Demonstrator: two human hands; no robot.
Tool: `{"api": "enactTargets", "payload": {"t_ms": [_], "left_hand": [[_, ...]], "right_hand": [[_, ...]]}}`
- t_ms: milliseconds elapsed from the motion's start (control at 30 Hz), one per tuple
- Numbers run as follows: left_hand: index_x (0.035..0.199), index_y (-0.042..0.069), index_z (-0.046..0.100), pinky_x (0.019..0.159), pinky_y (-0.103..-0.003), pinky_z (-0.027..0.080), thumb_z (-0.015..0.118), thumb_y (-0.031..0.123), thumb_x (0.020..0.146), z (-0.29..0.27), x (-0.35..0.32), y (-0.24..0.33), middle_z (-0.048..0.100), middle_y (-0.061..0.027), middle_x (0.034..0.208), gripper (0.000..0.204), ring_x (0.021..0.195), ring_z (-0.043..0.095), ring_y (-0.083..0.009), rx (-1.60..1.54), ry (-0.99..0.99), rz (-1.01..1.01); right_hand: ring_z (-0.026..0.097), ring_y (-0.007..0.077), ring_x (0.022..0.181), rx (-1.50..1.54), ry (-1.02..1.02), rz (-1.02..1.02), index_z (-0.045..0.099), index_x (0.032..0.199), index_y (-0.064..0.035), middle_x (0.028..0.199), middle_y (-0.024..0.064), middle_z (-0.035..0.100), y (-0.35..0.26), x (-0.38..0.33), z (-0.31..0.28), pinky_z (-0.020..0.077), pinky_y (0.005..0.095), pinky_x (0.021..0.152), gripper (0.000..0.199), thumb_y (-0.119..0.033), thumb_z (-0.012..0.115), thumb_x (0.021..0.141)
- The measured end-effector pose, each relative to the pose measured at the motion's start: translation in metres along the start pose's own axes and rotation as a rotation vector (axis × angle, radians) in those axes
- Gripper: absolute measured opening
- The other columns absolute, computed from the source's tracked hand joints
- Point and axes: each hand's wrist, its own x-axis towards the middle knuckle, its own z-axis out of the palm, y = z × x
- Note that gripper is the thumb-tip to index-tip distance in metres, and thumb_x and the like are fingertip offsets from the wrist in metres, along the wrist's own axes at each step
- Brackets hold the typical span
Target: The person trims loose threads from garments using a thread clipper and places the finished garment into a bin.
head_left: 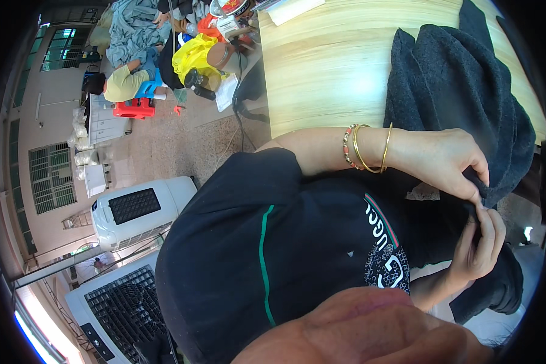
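Dark charcoal woolly cloth [449, 85] lies in loose folds at the upper right, partly on the table and hanging over its near edge. Whether it is a finished garment cannot be told. My left hand [449, 161], with a beaded bracelet and gold bangles at the wrist, pinches the cloth's lower edge between thumb and fingers. Close below, my right hand [482, 242] has its fingers bent and closed at the same edge, its fingertips meeting those of the left. Anything small between the fingertips is hidden. My black shirt [321, 230] fills the middle.
A pale wood-grain table [327, 67] stands at the top. To the left are white air coolers [133, 206]. Farther back, a person [124, 84] sits near a red stool [133, 109], a yellow bag [194, 57] and a pile of blue-grey cloth [133, 30]. A cable crosses the floor.
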Motion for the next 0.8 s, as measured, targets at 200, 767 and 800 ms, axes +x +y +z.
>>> {"api": "enactTargets", "payload": {"t_ms": [200,767,800], "left_hand": [[0.103,-0.006,0.069,0.065,-0.031,0.054,0.072,0.017,0.081,0.009,0.003,-0.023,0.07,-0.0158,0.083,0.033,0.07,0.069,-0.0229,0.265,0.142,0.25],[0.096,0.001,0.07,0.07,-0.035,0.054,0.071,0.013,0.08,0.008,-0.005,-0.035,0.068,-0.0126,0.086,0.02,0.08,0.068,-0.0285,0.382,0.096,0.346],[0.095,0.001,0.07,0.07,-0.035,0.054,0.071,0.013,0.079,0.009,-0.005,-0.036,0.068,-0.0121,0.086,0.02,0.079,0.068,-0.028,0.369,0.105,0.337]], "right_hand": [[0.065,0.024,0.084,0.098,-0.016,0.091,0.068,0.1,0.0047,0.093,0.014,0.066,0.003,0.005,0.002,0.0514,0.03,0.076,0.028,0.016,0.069,0.074],[0.057,0.0099,0.095,0.563,-0.252,0.414,0.06,0.118,0.0014,0.121,0.0086,0.059,0.041,-0.01,0.014,0.0433,0.0223,0.087,0.037,0.009,0.069,0.082],[0.056,0.0089,0.094,0.662,-0.223,0.47,0.06,0.115,0.0024,0.12,0.0079,0.059,0.042,-0.012,0.016,0.043,0.0215,0.087,0.035,0.008,0.07,0.082]]}}
